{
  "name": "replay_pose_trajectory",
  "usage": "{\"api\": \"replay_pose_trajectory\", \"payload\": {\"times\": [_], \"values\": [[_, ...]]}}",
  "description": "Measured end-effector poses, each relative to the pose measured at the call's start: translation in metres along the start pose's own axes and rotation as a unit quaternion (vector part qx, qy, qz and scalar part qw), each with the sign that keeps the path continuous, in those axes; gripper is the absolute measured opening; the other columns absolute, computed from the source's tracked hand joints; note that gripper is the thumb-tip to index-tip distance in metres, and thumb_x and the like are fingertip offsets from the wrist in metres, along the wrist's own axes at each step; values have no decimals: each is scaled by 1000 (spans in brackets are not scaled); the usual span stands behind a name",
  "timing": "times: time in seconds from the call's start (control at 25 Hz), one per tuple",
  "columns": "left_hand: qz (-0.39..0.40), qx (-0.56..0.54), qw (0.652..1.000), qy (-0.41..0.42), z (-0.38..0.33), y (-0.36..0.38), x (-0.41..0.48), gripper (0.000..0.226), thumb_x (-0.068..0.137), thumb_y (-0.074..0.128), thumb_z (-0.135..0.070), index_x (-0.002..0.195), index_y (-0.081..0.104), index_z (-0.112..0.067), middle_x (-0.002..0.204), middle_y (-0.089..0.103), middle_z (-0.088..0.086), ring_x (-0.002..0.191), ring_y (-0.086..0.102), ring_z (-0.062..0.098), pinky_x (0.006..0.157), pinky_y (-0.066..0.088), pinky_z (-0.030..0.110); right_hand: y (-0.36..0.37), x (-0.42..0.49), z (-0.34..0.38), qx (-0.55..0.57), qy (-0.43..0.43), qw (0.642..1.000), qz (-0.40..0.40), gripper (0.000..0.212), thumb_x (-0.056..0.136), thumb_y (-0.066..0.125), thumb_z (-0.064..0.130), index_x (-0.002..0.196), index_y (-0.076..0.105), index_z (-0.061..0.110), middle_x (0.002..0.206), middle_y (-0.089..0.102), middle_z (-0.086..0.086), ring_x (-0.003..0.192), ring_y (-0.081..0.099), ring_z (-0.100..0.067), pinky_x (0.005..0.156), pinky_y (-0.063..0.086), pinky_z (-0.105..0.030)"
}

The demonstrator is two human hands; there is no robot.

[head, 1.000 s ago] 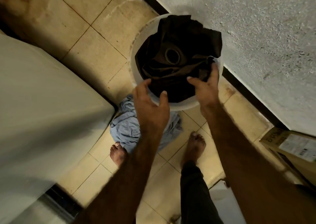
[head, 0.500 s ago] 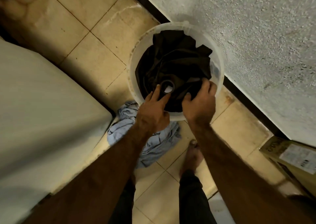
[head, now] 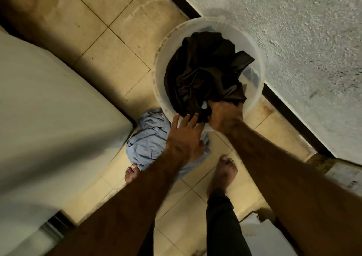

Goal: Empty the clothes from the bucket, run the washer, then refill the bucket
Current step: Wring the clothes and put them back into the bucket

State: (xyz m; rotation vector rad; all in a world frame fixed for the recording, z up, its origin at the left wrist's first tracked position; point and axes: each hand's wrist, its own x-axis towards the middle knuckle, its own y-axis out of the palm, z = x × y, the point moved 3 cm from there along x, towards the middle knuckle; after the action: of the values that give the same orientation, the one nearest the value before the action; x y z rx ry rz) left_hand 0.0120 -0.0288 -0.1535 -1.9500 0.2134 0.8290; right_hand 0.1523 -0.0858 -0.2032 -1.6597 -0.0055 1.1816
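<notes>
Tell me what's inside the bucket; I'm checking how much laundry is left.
A bunched dark garment fills most of the bucket, gripped by the right hand. A bluish cloth peeks out beside it. Anything beneath is covered.

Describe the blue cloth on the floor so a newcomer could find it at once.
Start at the big white appliance on the left; at its corner, on the tiled floor, a crumpled cloth lies beside the translucent bucket. It is pale blue and outside the bucket, unlike the dark clothes inside.
</notes>
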Motion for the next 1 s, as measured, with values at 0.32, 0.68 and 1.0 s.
{"api": "replay_pose_trajectory", "payload": {"times": [0.32, 0.68, 1.0], "values": [[59, 0, 998, -4, 4, -4, 15, 76, 89, 48, -55, 156, 25, -26, 164, 23, 4, 152, 17, 25, 122, -3, 58, 19, -68, 2, 11, -51, 987, -154, 57, 90, 30, 40, 136, 59, 22, 136, 60, -8, 123, 58, -30, 116, 30, -54], [36, -24, 999, 20, 19, -14, 34, 46, 92, 48, -41, 136, 56, -28, 138, 58, 1, 133, 48, 26, 118, 18, 47, 6, -17, 8, -11, -67, 993, 93, 53, 104, 20, 47, 120, 65, 25, 125, 68, -4, 128, 56, -31, 116, 14, -70], [-164, -83, 981, -57, 84, 67, -58, 24, 91, 53, -35, 104, 66, -19, 109, 58, 5, 97, 58, 26, 73, 52, 40, 37, -96, 25, 97, -30, 957, -272, 28, 100, 45, 33, 99, 67, 15, 103, 60, -9, 98, 55, -29, 90, 41, -41]]}}
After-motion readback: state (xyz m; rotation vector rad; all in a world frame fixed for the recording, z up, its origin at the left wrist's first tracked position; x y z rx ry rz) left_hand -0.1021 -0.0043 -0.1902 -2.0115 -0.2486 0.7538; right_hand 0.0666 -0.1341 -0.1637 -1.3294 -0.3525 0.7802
